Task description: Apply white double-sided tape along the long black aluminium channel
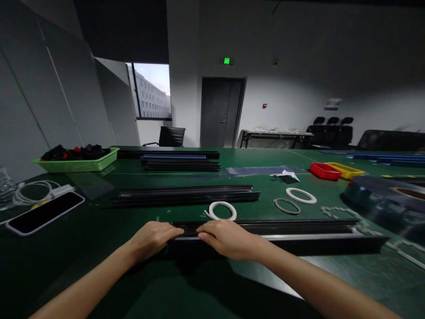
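A long black channel profile (312,244) lies lengthwise across the green table in front of me, with a pale strip along its near inner edge. My left hand (154,237) is closed round the profile's left end, fingertips over its rim. A little to the right, my right hand (229,239) reaches into the channel with thumb and fingers drawn together against the pale strip; what lies between those fingertips is hidden. Just behind the profile, close to my right hand, lies a roll of white tape (212,211) with a loose end.
More black profiles (186,196) lie farther back, and a stack (181,165) behind them. At left are a phone (46,212), a cable (31,192) and a green basket (76,165). Right are tape rings (301,190), red (325,172) and yellow (347,170) trays, and a dark bulky object (381,204).
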Motion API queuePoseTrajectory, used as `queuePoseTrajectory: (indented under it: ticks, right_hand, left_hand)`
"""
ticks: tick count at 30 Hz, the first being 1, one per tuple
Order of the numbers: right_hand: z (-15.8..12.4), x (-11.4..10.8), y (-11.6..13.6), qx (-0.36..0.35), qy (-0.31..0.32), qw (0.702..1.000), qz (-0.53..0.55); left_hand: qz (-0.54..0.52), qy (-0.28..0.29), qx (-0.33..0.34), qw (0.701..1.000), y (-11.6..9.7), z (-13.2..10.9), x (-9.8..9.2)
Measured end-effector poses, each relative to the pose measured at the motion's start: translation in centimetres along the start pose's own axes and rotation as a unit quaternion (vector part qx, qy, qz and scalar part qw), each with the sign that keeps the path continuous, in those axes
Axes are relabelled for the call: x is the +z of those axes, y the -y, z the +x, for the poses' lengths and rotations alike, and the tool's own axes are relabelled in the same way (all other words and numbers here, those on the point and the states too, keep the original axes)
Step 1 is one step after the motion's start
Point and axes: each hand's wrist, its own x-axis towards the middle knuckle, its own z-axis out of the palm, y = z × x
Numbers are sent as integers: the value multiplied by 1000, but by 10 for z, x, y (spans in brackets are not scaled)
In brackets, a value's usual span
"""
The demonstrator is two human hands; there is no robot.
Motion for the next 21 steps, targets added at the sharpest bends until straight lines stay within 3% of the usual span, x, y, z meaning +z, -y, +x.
queuePoseTrajectory:
  ticks: [5,11,17,21]
  right_hand:
    - [25,5,7,-6,-14,999,36]
    - [52,18,6,51,-9,998,-30]
    - [64,28,10,80,-7,995,-52]
    - [63,28,9,77,-12,996,-47]
  left_hand:
    - [-13,13,-39,999,-1,1,2]
    - [-3,47,-64,997,-2,1,1]
    - [-16,57,-53,997,-1,0,0]
    - [-27,34,-39,998,2,-1,0]
